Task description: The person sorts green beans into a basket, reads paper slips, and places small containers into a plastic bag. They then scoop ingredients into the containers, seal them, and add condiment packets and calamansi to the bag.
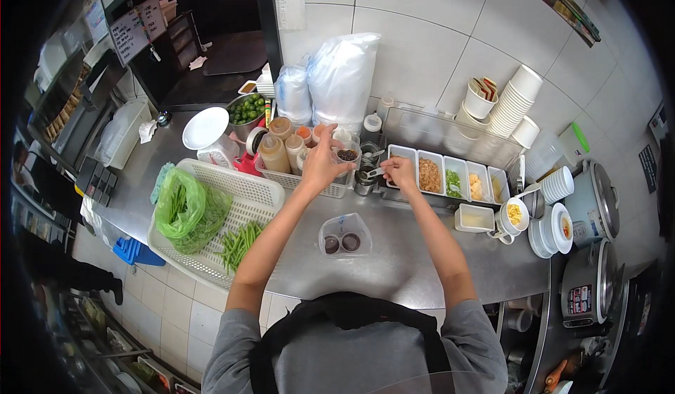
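Observation:
My left hand [323, 165] curls round the left side of a small clear tub of dark grains [346, 155], among the condiment bottles. Between the fingers of my right hand [399, 174] is the handle of a small metal measuring spoon [375, 173]. The spoon is over a small metal container [363, 185], whose contents I cannot make out. Just right of that hand stands a row of white trays with chopped food, such as minced brown pieces [429, 174] and green slices [453, 183]. In front of me, a clear plastic bag [346, 222] holds two small dark cups.
On the left, a white perforated basket [275, 191] holds green beans [241, 245] and a green bag of vegetables [181, 204]. Squeeze bottles [273, 153] stand behind it. To the right are a cup of yellow pieces [514, 215], stacked white cups [515, 99] and rice cookers [589, 288].

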`<state>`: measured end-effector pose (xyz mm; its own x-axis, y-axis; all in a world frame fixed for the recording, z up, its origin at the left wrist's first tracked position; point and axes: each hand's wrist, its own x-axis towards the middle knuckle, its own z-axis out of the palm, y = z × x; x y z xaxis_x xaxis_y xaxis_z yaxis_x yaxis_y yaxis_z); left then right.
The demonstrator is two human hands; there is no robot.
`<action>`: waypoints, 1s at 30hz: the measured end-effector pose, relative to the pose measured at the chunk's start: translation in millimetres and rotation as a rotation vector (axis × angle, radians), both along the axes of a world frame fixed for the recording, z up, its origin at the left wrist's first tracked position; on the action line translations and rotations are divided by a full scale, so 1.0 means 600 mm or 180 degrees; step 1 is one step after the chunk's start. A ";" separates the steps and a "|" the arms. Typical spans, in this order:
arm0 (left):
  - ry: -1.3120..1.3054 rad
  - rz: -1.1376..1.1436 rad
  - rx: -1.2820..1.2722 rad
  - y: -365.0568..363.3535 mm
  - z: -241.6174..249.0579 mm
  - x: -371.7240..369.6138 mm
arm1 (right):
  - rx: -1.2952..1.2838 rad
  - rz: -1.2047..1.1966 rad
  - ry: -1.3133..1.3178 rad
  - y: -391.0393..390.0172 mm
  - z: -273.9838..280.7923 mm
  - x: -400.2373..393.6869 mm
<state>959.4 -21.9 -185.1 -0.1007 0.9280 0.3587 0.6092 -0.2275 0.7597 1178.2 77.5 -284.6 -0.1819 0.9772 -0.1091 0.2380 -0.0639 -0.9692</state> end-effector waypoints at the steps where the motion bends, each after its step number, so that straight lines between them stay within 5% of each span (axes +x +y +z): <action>1: 0.0023 0.0002 -0.0001 0.001 0.000 -0.001 | -0.0056 -0.0019 0.0051 0.000 0.003 0.005; 18: 0.0750 0.0015 0.0059 0.012 0.011 0.004 | -0.0276 -0.0061 0.0820 0.022 0.043 0.066; 25: 0.0804 -0.0079 -0.0016 0.023 0.014 0.016 | 0.0358 0.0244 0.0795 -0.019 0.193 0.041; 30: 0.0421 -0.0148 -0.0016 0.032 0.020 0.037 | 0.1780 0.0312 0.0097 -0.059 0.218 0.000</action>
<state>981.9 -2.4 -173.1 -0.0097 0.9324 0.3614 0.6930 -0.2542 0.6747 1178.2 42.3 -153.8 -0.2697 0.8631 0.4269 0.1885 0.4821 -0.8556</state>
